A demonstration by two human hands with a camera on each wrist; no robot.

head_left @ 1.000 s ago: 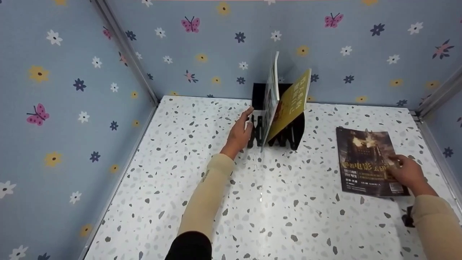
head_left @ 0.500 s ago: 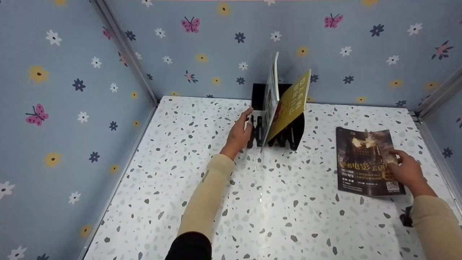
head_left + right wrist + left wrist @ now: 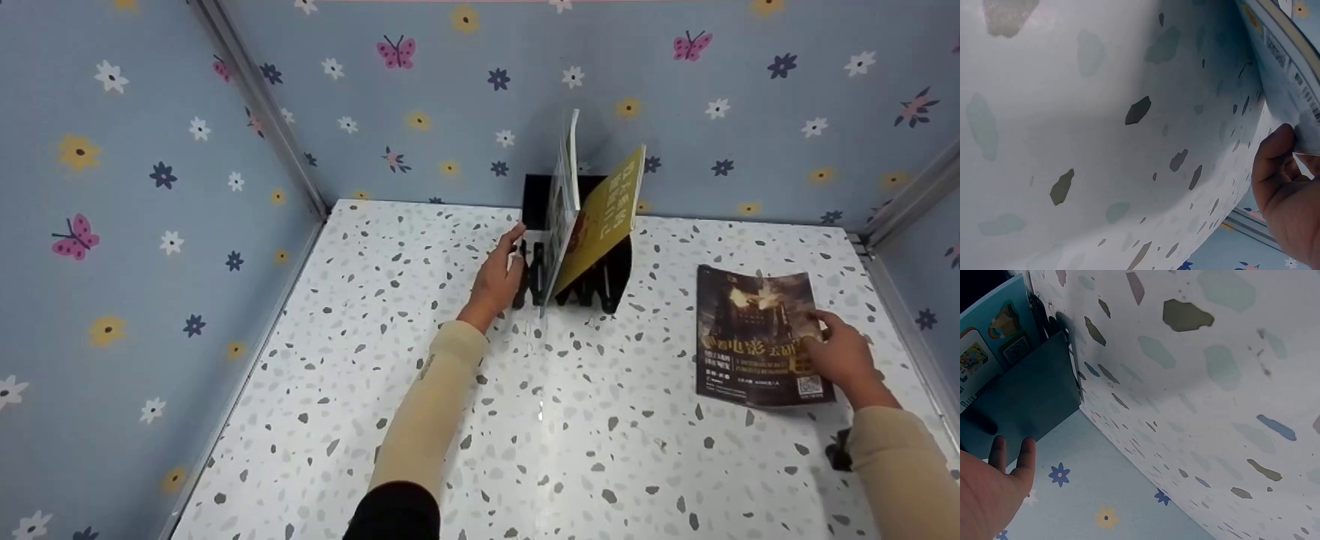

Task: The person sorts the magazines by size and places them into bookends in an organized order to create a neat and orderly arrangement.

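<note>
Dark brown magazine is near the right edge of the speckled table, its side pinched by the right hand. Bare surface separates it from the black rack; beside this, the left hand has fingers extended.

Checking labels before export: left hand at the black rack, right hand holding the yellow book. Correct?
One error: the right hand holds the dark magazine, not the yellow book, which leans in the rack; the head view shows it. The left hand is at the black rack, as you said.
</note>
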